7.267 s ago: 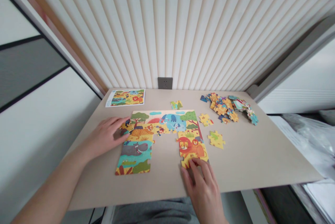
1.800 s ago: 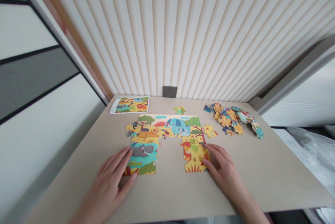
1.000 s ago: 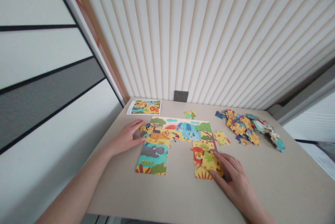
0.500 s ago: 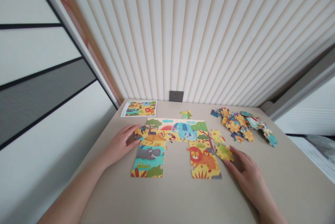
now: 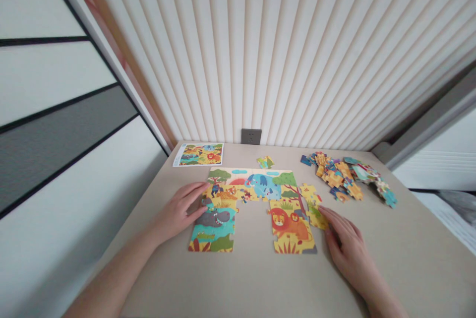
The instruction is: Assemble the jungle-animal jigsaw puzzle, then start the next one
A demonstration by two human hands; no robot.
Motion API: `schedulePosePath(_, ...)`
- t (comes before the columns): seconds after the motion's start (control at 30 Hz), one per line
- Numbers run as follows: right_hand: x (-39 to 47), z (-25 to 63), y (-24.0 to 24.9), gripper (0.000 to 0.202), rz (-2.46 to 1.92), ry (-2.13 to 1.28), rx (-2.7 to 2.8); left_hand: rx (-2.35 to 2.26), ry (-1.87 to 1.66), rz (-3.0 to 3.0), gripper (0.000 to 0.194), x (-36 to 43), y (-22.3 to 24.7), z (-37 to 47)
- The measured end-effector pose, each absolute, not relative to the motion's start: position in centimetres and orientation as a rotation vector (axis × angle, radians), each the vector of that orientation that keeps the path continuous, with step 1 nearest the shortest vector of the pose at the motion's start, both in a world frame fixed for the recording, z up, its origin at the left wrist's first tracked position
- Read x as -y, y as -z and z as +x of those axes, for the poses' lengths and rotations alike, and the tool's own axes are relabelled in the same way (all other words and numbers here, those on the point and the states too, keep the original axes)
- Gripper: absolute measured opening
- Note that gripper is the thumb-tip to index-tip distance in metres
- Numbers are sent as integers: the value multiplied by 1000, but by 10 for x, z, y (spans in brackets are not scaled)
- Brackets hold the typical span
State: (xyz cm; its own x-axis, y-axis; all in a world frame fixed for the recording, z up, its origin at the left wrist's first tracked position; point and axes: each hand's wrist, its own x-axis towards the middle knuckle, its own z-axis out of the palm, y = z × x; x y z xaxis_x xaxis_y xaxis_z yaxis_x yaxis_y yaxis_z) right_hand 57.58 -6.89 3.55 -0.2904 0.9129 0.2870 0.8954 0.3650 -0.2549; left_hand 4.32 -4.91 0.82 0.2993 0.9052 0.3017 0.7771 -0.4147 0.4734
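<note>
A partly joined jigsaw puzzle (image 5: 262,186) with elephants, a hippo and lions lies on the table, in an upside-down U shape. At its left edge my left hand (image 5: 182,211) has thumb and fingers round a puzzle piece (image 5: 207,203), which sits against the leopard and hippo part. My right hand (image 5: 345,241) rests right of the lions, its fingertips closed on a yellow-green puzzle piece (image 5: 317,217) and partly covering it. Above that lies a yellow puzzle piece (image 5: 308,191), close beside the tree edge.
A picture card (image 5: 201,154) of the whole scene lies at the back left. A loose green puzzle piece (image 5: 265,161) is behind the puzzle. Piles of loose pieces (image 5: 336,176) lie at the back right. A dark wall socket (image 5: 251,136) is on the ribbed wall.
My left hand has moved right, bringing its piece up against the puzzle's left edge. My right hand's fingers have shifted further over the yellow-green piece, which now lies nearer the lion part.
</note>
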Motion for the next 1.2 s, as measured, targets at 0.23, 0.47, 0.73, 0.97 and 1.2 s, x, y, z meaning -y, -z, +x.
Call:
schedulePosePath(0.23,68,578,-28,56,-1562,-69,2257,-1510,-747,2352,56,51,-13,49)
schedulePosePath(0.47,71,574,-26,53,-1580,-104,2208,-1509,-763,2360,57,52,-15,48)
schedulePosePath(0.73,73,565,-35,40,-1659,-156,2085,-1467,-796,2406,63,52,-10,52)
schedulePosePath(0.97,44,555,-69,37,-1800,-157,2123,-1431,-815,2478,66,49,-8,54)
schedulePosePath(1.2,-7,536,-74,60,-1970,-74,2322,-1507,-824,2431,67,49,-5,47)
